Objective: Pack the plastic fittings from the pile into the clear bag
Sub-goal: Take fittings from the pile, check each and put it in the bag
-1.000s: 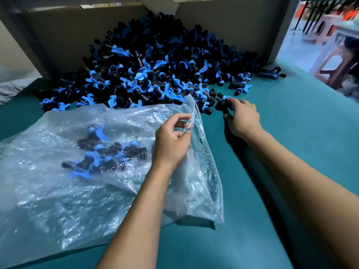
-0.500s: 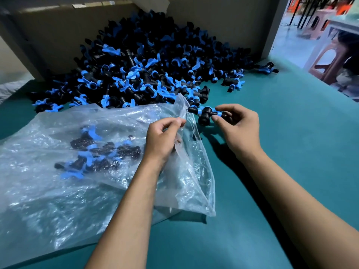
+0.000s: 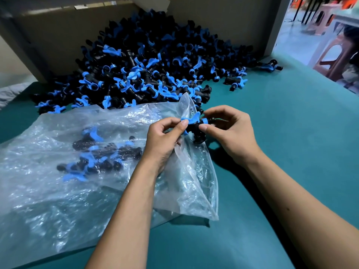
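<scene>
- Right hand [image 3: 231, 133] fingers pinch 1 black-and-blue fitting [image 3: 196, 127] at the mouth of the clear bag [image 3: 58, 191]; the fitting is not yet inside.
- Left hand [image 3: 165, 138] fingers curl round the bag's lip [image 3: 186, 105], thumb seemingly on the fitting's blue wing; contact is hard to confirm.
- Risk: the lip slips free, the mouth collapses, and the fitting drops onto the teal surface [image 3: 291, 152].
- Risk: the wing snags the thin film.
- The pile [image 3: 145, 65] sits just behind the bag; dragging the bag could scatter it.
</scene>
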Motion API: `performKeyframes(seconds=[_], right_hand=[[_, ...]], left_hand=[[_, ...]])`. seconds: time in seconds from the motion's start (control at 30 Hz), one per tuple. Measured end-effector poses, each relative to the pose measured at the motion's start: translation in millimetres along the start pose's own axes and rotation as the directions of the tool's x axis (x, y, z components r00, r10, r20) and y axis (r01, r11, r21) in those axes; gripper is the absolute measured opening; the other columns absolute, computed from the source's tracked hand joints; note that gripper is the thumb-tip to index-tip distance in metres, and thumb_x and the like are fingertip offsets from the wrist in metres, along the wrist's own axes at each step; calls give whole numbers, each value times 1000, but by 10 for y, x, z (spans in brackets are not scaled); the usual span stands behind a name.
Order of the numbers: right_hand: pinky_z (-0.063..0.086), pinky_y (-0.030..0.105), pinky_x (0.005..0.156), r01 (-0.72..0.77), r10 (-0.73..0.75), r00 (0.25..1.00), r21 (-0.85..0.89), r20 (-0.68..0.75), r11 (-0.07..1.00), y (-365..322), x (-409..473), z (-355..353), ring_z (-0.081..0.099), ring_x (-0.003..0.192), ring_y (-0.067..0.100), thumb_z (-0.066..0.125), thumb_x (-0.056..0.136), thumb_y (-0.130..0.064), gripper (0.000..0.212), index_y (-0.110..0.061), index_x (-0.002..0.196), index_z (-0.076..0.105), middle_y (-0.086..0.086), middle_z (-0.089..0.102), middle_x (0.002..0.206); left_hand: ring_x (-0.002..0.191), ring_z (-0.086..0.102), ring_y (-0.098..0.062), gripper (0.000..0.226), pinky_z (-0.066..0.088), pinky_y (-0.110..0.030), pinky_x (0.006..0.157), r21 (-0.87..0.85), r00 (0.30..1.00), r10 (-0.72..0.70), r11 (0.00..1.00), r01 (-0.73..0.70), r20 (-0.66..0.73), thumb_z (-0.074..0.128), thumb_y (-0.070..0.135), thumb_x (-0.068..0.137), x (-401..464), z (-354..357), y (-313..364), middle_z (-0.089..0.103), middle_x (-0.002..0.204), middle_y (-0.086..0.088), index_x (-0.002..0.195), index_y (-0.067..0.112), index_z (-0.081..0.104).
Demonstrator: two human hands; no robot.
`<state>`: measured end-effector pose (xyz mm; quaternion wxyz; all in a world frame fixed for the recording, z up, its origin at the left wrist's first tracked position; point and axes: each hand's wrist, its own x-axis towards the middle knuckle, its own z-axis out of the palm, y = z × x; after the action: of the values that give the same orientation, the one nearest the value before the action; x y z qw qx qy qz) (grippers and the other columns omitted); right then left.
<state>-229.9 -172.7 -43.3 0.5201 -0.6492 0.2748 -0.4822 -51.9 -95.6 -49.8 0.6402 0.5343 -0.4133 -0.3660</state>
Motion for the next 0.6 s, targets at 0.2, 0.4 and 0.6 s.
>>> performKeyframes(seconds=[0.2,0.4,0.6], right_hand=[[55,33,63,-81,84,996,152,-13,985,-25,-4,6,68,62,24,89,72,-13,23,-15,89,74,16,74,80],[57,28,69,-128,115,991,259,66,957,-52,-13,1,70,68,22,79,82,-4,16,-11,96,76,15,75,86],[47,27,54,-123,116,992,135,58,983,-24,-9,1,61,68,23,82,81,-12,18,-14,98,77,14,75,87]], left_hand=[[75,66,-11,21,52,-19,65,-55,999,-22,998,24,45,83,31,81,-17,7,23,77,88,-5,95,15,81],[93,75,-21,14,58,-28,83,-33,999,7,999,-6,53,81,13,86,-31,9,17,80,99,-7,100,14,81],[104,75,-29,22,58,-39,96,21,996,14,1000,-15,87,83,14,85,-40,18,16,80,104,-8,107,13,81]])
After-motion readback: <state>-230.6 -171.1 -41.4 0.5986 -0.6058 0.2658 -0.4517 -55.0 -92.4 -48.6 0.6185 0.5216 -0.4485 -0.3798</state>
